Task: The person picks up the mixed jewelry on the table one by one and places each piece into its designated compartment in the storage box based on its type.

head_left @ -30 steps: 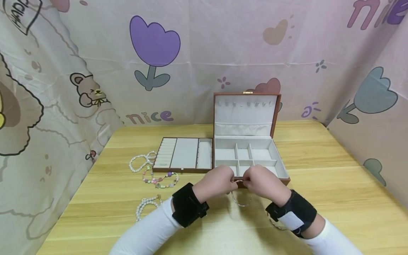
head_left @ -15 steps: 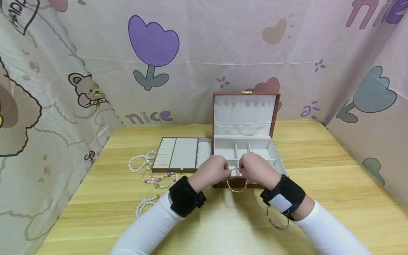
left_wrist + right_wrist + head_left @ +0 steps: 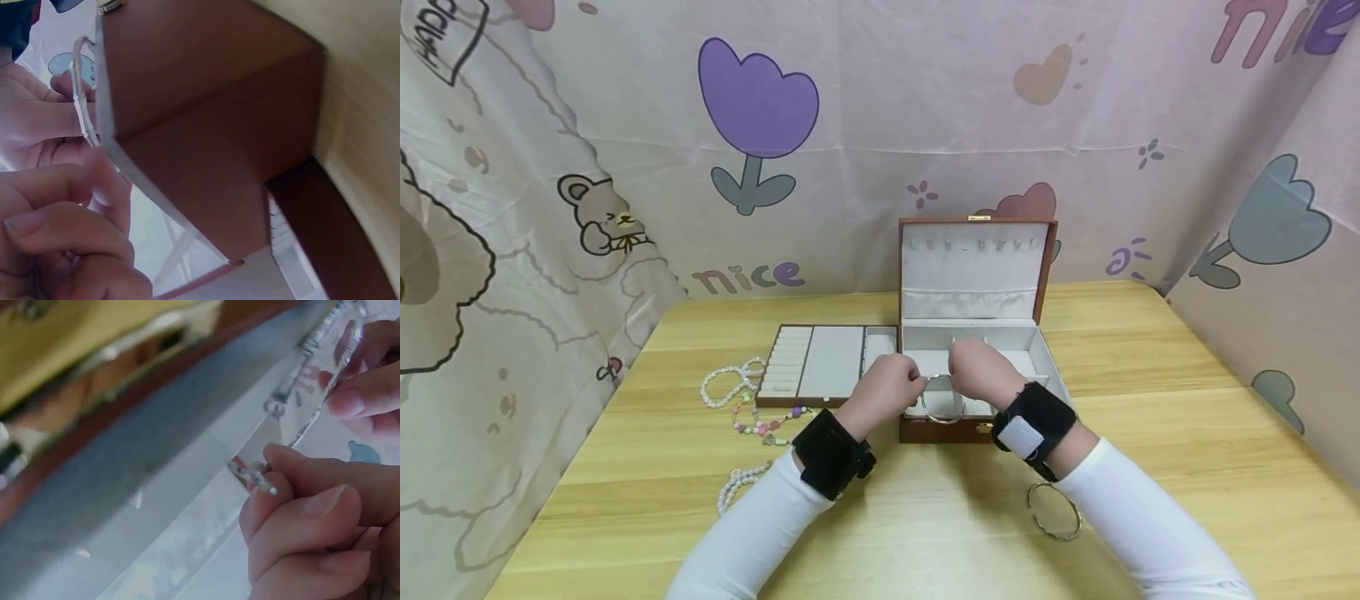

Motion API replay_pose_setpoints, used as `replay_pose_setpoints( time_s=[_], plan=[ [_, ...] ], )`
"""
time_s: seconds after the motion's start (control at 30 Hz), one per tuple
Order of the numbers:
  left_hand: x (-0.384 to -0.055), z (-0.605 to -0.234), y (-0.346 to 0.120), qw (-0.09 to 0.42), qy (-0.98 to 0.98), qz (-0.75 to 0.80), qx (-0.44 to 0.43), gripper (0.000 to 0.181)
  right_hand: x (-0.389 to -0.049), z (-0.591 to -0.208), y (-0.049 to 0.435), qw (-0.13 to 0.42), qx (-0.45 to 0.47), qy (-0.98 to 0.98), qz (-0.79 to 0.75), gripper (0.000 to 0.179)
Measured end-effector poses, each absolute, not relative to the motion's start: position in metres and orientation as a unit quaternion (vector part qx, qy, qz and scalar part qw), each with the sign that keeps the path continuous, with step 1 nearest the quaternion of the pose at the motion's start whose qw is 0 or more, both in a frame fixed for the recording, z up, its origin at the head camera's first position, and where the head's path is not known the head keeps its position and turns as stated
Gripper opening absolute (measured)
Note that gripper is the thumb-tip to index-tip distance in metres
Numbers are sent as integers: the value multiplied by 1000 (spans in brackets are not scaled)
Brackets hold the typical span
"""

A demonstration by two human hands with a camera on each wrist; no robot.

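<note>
Both hands hold one thin silver bangle (image 3: 942, 422) over the front compartments of an open brown jewelry box (image 3: 936, 432). My left hand (image 3: 886, 390) pinches the bangle's left side, its fingers curled. On the other side, my right hand (image 3: 987, 370) pinches it between thumb and forefinger. The right wrist view shows the bangle (image 3: 314, 417) with an open end at the right fingertips. Close to the box's front rim, the bangle (image 3: 81, 103) also appears in the left wrist view. A second bangle (image 3: 1059, 538) lies on the table below my right forearm.
The box's lid (image 3: 976, 258) stands upright at the back. A lined tray (image 3: 832, 360) sits against its left side. Farther left lie white bead strands (image 3: 718, 402), a colored bead bracelet (image 3: 766, 428) and another white strand (image 3: 727, 487), partly behind my left sleeve.
Both hands have moved forward and slightly left with the bangle, from the box's front edge to over its compartments. The second bangle, formerly mostly behind the right wrist, is now uncovered.
</note>
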State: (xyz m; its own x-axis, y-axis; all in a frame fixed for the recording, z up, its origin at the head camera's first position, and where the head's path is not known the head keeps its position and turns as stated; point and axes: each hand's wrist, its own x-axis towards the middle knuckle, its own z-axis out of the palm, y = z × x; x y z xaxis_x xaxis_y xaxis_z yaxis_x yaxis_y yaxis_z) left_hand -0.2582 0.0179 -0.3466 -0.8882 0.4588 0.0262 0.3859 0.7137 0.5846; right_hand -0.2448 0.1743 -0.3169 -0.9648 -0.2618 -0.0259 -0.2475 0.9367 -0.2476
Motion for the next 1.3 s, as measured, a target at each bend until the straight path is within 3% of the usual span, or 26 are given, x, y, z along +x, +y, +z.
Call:
replay_pose_setpoints(
  time_s=[0.27,0.77,1.3],
  plan=[
    [-257,-356,6,55,933,302,189,33,-260,-316,172,46,-110,986,-115,40],
    [-256,-363,-1,80,934,289,197,38,-277,-308,167,102,-131,984,-71,41],
    [-257,-364,0,77,933,288,200,37,-291,-319,153,66,-193,979,12,39]
  ],
)
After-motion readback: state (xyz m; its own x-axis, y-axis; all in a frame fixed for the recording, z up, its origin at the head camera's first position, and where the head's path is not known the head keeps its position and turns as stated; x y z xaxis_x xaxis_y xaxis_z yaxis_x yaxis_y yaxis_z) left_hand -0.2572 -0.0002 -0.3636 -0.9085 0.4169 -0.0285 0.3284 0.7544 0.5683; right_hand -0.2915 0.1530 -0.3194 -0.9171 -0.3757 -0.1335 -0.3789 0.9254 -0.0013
